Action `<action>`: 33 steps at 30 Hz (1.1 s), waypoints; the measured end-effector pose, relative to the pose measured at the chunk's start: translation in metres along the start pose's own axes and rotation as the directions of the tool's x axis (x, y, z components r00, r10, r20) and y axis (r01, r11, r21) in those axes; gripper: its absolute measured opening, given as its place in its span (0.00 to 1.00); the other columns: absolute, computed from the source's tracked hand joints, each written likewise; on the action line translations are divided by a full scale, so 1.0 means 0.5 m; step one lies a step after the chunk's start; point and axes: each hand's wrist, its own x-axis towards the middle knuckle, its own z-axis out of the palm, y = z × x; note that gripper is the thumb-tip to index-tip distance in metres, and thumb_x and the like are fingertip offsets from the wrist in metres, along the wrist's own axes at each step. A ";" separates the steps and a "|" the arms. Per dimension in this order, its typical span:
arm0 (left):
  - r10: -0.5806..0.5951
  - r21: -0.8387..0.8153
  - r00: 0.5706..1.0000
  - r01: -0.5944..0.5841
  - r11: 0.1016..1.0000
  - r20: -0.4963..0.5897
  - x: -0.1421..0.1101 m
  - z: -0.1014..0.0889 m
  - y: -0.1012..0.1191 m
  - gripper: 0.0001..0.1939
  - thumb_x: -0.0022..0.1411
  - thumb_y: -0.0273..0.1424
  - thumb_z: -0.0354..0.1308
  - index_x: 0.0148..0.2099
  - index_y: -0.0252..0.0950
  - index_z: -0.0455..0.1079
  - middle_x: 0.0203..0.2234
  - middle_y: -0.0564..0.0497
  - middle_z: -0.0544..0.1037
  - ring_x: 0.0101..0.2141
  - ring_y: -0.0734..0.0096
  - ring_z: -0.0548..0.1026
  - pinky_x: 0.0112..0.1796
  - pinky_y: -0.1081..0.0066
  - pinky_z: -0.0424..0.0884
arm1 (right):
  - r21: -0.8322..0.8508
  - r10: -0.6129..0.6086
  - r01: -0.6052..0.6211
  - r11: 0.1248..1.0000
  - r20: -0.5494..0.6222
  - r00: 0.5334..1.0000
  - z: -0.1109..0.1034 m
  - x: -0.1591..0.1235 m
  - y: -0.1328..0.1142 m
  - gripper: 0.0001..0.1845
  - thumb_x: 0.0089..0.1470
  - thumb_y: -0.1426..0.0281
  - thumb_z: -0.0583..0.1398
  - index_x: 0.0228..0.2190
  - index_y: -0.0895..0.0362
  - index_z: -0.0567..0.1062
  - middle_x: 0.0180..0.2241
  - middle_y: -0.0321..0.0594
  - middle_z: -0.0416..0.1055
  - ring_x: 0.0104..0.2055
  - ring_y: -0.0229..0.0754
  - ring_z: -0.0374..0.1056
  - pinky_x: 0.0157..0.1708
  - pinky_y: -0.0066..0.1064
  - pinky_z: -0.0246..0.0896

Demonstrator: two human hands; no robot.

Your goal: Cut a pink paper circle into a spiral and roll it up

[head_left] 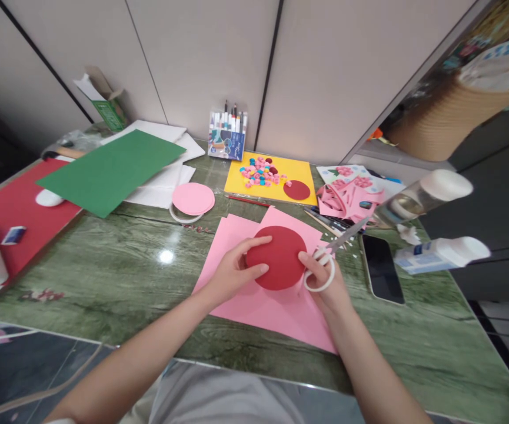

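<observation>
Both my hands are over the pink paper sheets (280,315) on the table. My left hand (239,265) grips the left edge of a red paper circle (278,259) between thumb and fingers. White-handled scissors (331,244) are in my right hand (329,288), their blades pointing up and to the right. The thumb of that hand also touches the circle's right edge. Which fingers pass through the scissor loops is partly hidden. Behind the sheets, a red pencil (254,201) lies near a pink paper circle (193,199), which rests on a roll of tape (179,218).
At the back, yellow paper (232,182) bears small coloured pieces and a dark red circle (297,189). Pink scraps (346,199), a phone (382,268) and bottles (439,254) stand or lie right. Green paper (113,168) and red paper (37,235) are left; a marker set (228,138) stands behind.
</observation>
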 end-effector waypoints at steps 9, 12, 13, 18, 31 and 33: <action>-0.016 0.090 1.000 0.017 0.996 -0.013 0.001 0.005 -0.003 0.20 0.54 0.31 0.63 0.50 0.43 0.72 0.50 0.47 0.71 0.51 0.60 0.70 0.50 0.63 0.68 | 0.019 -0.026 0.027 0.999 -0.023 0.999 0.004 -0.006 -0.002 0.11 0.46 0.68 0.67 0.21 0.56 0.69 0.23 0.37 0.74 0.32 0.46 0.72 0.35 0.38 0.67; -0.047 0.120 0.998 0.053 0.991 -0.052 -0.002 0.014 0.003 0.28 0.49 0.31 0.66 0.54 0.42 0.69 0.53 0.46 0.68 0.53 0.55 0.68 0.49 0.61 0.70 | -0.019 -0.044 0.043 0.999 -0.047 0.998 0.005 -0.007 0.003 0.11 0.45 0.67 0.67 0.21 0.56 0.69 0.22 0.36 0.73 0.30 0.45 0.71 0.33 0.37 0.66; -0.057 0.135 0.997 0.065 0.989 -0.061 -0.003 0.016 0.004 0.31 0.48 0.31 0.66 0.56 0.42 0.68 0.54 0.45 0.68 0.53 0.54 0.68 0.49 0.60 0.70 | -0.039 -0.049 0.047 0.998 -0.058 0.997 0.005 -0.008 0.003 0.11 0.45 0.66 0.67 0.22 0.56 0.70 0.22 0.36 0.73 0.30 0.45 0.71 0.33 0.37 0.66; -0.086 0.174 0.992 0.101 0.980 -0.092 -0.008 0.024 0.004 0.38 0.46 0.33 0.67 0.60 0.44 0.62 0.56 0.45 0.67 0.54 0.52 0.67 0.50 0.56 0.69 | -0.124 -0.047 0.037 0.992 -0.080 0.996 0.014 -0.016 0.004 0.13 0.45 0.60 0.66 0.27 0.55 0.73 0.22 0.38 0.73 0.29 0.47 0.70 0.31 0.39 0.65; 0.140 0.193 0.928 -0.076 0.978 -0.345 0.009 -0.033 0.014 0.37 0.47 0.33 0.67 0.60 0.45 0.61 0.60 0.48 0.63 0.58 0.53 0.63 0.55 0.58 0.64 | -0.366 -0.189 0.238 0.900 0.166 0.968 0.012 -0.020 -0.006 0.20 0.56 0.55 0.55 0.21 0.57 0.69 0.22 0.36 0.61 0.27 0.39 0.57 0.30 0.32 0.51; 0.192 0.192 0.897 -0.123 0.974 -0.398 0.012 -0.044 0.018 0.37 0.48 0.32 0.67 0.61 0.44 0.61 0.60 0.48 0.62 0.59 0.54 0.62 0.54 0.60 0.65 | -0.364 -0.131 0.236 0.901 0.289 0.948 0.021 -0.031 -0.005 0.22 0.55 0.51 0.54 0.24 0.57 0.69 0.23 0.36 0.60 0.26 0.39 0.56 0.29 0.32 0.50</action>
